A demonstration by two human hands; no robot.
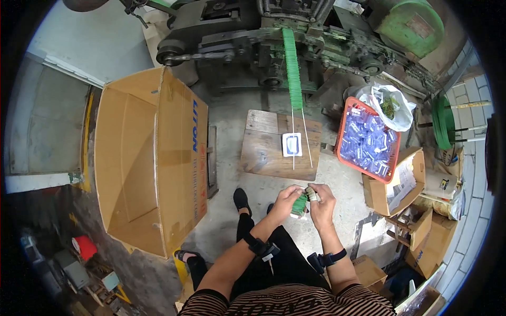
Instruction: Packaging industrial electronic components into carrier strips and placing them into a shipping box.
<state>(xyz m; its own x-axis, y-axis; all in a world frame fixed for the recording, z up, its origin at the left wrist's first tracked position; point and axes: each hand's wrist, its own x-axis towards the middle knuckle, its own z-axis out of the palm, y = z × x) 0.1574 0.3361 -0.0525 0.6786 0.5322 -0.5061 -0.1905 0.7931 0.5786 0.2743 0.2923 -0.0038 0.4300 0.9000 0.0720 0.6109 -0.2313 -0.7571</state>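
Observation:
Just in front of my lap, my left hand is closed on a small bundle of green wire pieces. Against its upper right side, my right hand is closed too, with a pale wrapping around some of its fingers. What lies between those right fingertips is too small to make out. Beyond my hands is a low wooden table, bearing a small white packet with a dark blue label. Over it reach two thin pale rods, carrying a long row of green wire pieces out from the machine.
A dark, greasy machine spans the far side. Left stands a large open cardboard box. To the right are an orange basket of small clear-and-blue packets, a white plastic bag and an open carton holding papers.

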